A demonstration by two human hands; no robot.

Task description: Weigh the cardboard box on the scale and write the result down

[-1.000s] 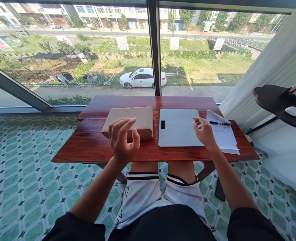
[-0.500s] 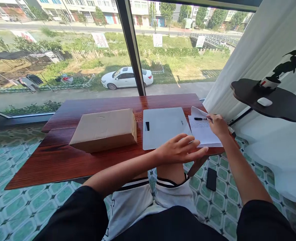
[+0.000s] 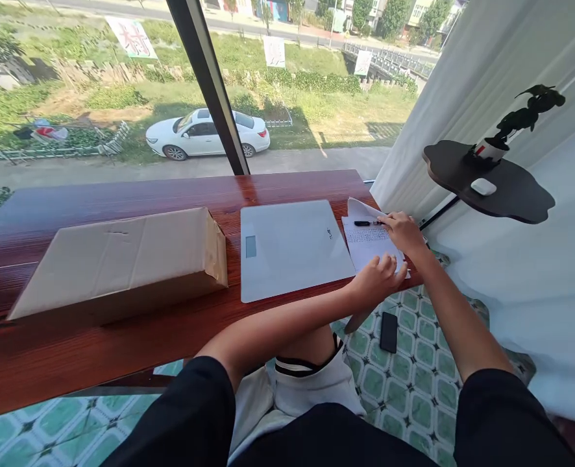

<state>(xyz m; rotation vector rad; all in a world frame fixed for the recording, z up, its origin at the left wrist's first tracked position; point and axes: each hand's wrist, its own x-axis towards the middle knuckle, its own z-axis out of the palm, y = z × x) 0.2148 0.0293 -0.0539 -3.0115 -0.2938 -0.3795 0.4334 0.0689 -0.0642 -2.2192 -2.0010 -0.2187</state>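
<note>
A notepad (image 3: 365,250) with handwritten lines lies at the right end of the red-brown table (image 3: 263,188), its top page curled up at the far edge. Across the page rests a black pen (image 3: 362,224). My right hand (image 3: 403,232) is closed at the pen's right end, its fingertips pinching it. Over the notepad's near edge is my left hand (image 3: 379,279), fingers apart and slightly bent, nothing in them. Left of the notepad lies a flat, pale grey scale (image 3: 292,250) with a small dark display.
A closed cardboard box (image 3: 132,259) occupies the table's left part. On the tiled floor lies a black phone (image 3: 389,332). A dark wavy-edged shelf (image 3: 516,194) at right carries a potted plant (image 3: 492,148) and a white mouse-like object (image 3: 483,187). White curtains (image 3: 428,97) hang beside the window.
My left hand has come down onto the notepad's near edge, its fingers less spread. My right hand stays by the pen's end. The view has turned and shifted, so the box looks nearer.
</note>
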